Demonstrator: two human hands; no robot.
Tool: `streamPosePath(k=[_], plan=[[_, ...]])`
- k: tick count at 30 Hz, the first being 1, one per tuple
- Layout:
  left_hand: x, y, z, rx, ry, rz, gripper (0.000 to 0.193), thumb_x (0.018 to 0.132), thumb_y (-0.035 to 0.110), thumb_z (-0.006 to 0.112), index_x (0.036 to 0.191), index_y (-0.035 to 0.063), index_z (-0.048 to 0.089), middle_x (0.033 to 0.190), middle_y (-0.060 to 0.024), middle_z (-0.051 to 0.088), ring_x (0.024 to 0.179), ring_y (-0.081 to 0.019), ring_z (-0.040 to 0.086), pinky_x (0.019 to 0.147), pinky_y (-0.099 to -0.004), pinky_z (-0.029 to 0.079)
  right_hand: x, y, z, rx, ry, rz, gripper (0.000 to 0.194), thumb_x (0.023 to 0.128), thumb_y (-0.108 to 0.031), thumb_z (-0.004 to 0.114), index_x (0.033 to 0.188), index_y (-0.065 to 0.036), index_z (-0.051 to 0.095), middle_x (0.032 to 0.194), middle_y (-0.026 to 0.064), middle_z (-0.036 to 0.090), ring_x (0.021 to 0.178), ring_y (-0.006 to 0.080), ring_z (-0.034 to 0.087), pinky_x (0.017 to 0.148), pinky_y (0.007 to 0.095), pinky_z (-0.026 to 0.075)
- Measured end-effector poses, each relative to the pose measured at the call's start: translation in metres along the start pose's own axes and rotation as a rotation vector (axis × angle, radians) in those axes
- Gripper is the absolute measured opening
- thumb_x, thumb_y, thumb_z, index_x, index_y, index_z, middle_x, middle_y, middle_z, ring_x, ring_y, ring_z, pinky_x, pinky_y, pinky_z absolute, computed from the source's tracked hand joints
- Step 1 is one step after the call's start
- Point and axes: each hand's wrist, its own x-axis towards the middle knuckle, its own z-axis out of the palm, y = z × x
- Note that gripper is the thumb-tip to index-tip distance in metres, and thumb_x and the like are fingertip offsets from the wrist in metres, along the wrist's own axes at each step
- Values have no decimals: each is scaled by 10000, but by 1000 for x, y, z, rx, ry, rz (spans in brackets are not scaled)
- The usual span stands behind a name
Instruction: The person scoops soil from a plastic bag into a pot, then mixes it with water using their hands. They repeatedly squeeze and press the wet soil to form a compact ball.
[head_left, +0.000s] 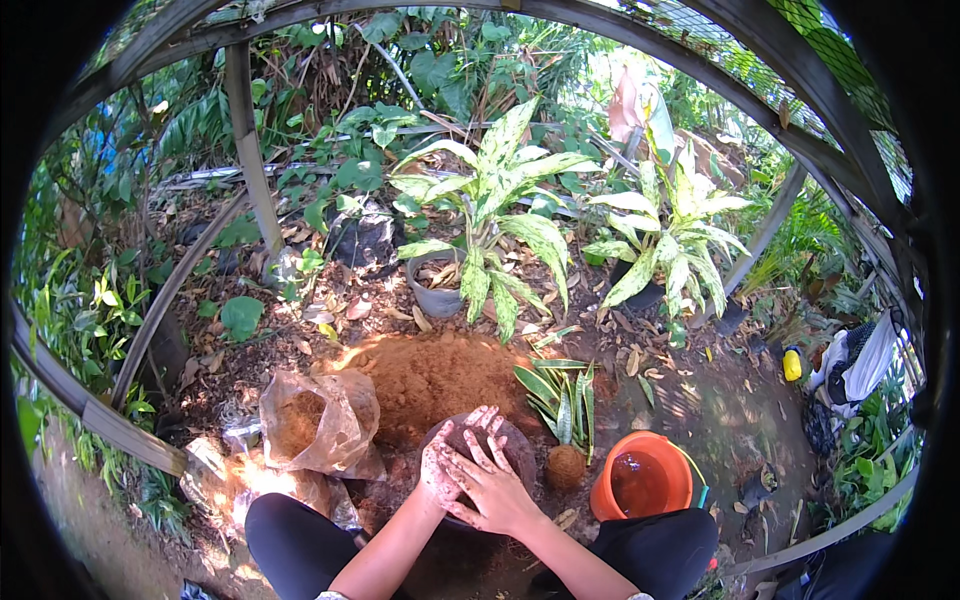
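Note:
My left hand (439, 466) and my right hand (491, 481) meet palm against palm, the right lying across the left. Bits of dark soil cling to both, and their fingers are stretched out. No object shows in either hand, though the gap between the palms is hidden. Directly beneath them is a dark round basin (520, 448), mostly covered by my hands. Just right of it sits a brown fibrous ball (565, 466). Behind that ball lie several cut snake plant leaves (564, 401). A mound of reddish-brown coir-like material (435, 375) rises beyond the basin.
An orange bucket (658, 504) holding brownish water stands by my right knee. At left is an open, translucent plastic bag (330, 442) with brown fibre inside. Two variegated potted plants (484, 217) (667, 225) stand farther back. A curved wooden frame (255, 172) surrounds the spot.

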Motion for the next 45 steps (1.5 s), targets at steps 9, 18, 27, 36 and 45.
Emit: streamPosePath(k=[9,18,27,36,45], plan=[[6,6,12,32,-33,19,627,887,369,487,1338,-42,346,1361,-165,414,1242,-273,411,1063,-407,299,-5,29,-12,304,416,122,386,819,-313,647,1154,-124,609,1319,90,497,1346,358,275,1100,515,129],[-1,-1,22,50,-73,-14,522,932,274,354,1366,-16,335,1410,-134,376,1295,-249,363,1106,-366,230,0,29,-2,61,321,218,896,720,-531,677,1427,-170,260,1497,197,138,1372,452,60,1075,588,87],[-8,-13,29,118,63,-46,457,928,222,411,1333,11,402,1374,-121,428,1268,-234,399,1080,-364,281,-2,25,4,34,284,414,1049,696,-628,626,1460,-108,129,1494,256,9,1357,494,10,1032,654,45],[-3,-16,7,-108,-283,-130,438,957,231,350,1334,13,396,1350,-108,453,1239,-226,434,1065,-350,310,-4,39,9,560,315,450,732,809,-504,592,1373,-97,362,1483,108,254,1399,368,28,1067,588,14],[-2,-12,-6,-128,46,-223,306,956,274,414,1145,83,561,1157,-86,597,1077,-216,570,933,-386,459,-15,71,4,881,184,330,463,921,-501,395,1190,-184,599,1284,-4,537,1388,222,193,1052,558,-126]])
